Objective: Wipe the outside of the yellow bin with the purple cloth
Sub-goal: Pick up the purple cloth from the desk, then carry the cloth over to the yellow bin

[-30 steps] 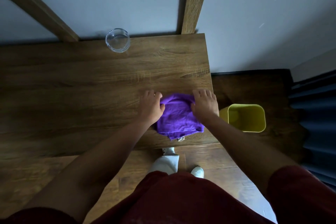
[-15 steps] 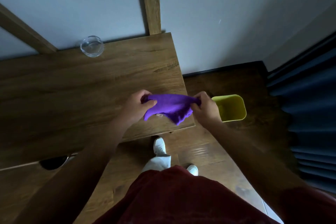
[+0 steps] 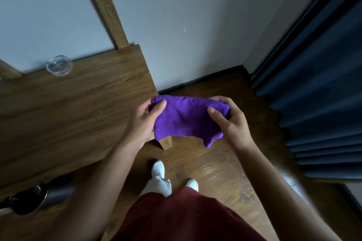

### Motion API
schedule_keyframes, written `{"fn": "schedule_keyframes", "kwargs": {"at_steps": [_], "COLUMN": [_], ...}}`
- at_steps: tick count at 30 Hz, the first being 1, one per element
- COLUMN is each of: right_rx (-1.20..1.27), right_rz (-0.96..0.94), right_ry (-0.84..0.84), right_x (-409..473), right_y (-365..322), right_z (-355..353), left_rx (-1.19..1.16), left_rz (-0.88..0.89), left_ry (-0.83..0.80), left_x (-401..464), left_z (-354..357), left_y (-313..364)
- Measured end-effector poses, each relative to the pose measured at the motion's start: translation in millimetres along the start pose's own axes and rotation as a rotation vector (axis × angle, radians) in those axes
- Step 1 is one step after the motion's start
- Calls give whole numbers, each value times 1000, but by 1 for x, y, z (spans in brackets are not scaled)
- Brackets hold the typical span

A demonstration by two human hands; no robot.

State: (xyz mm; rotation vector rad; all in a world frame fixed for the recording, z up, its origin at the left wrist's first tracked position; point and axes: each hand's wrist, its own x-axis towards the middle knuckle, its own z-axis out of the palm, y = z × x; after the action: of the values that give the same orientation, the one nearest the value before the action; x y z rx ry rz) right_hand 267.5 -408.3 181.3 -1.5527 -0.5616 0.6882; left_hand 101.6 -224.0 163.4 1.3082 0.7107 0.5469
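The purple cloth (image 3: 188, 118) hangs stretched between both hands, in the air just past the right end of the wooden table (image 3: 78, 107), above the floor. My left hand (image 3: 145, 118) pinches its left edge with thumb on top. My right hand (image 3: 229, 121) grips its right edge, fingers curled around the fabric. The cloth's lower corner droops below my right hand. The yellow bin is not visible; the cloth and my hands cover the floor area beyond them.
A clear glass dish (image 3: 59, 65) sits at the table's far edge by the wall. Dark blue curtains (image 3: 321, 92) hang on the right. A dark round container (image 3: 29, 199) stands under the table at lower left. My white shoes (image 3: 158, 168) stand on the wooden floor.
Both hands have lifted the cloth off the table and carried it right, past the table's end. The view has swung right, and the yellow bin is now hidden behind the cloth.
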Motion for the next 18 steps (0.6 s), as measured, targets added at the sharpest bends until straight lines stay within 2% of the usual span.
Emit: {"fn": "schedule_keyframes", "kwargs": {"at_steps": [4,8,14,18], "right_rx": [67,104,176,175], "right_rz": [-49,-26,29,34], "right_ry": [44,167,307,374], "right_x": [-41,-75,-114,-129], "right_y": [-15,-17,-3,11], "right_z": [-23,-32,-26,-33], "left_rx": [-52,-3,120,144], "left_rz": [-2,-42,3,-22], "left_ry": [-111,-269,-437,-482], "left_x": [-13,-15,-13,-14], "left_z": [20,24,32,51], "left_y": [0,-7,-24,-34]}}
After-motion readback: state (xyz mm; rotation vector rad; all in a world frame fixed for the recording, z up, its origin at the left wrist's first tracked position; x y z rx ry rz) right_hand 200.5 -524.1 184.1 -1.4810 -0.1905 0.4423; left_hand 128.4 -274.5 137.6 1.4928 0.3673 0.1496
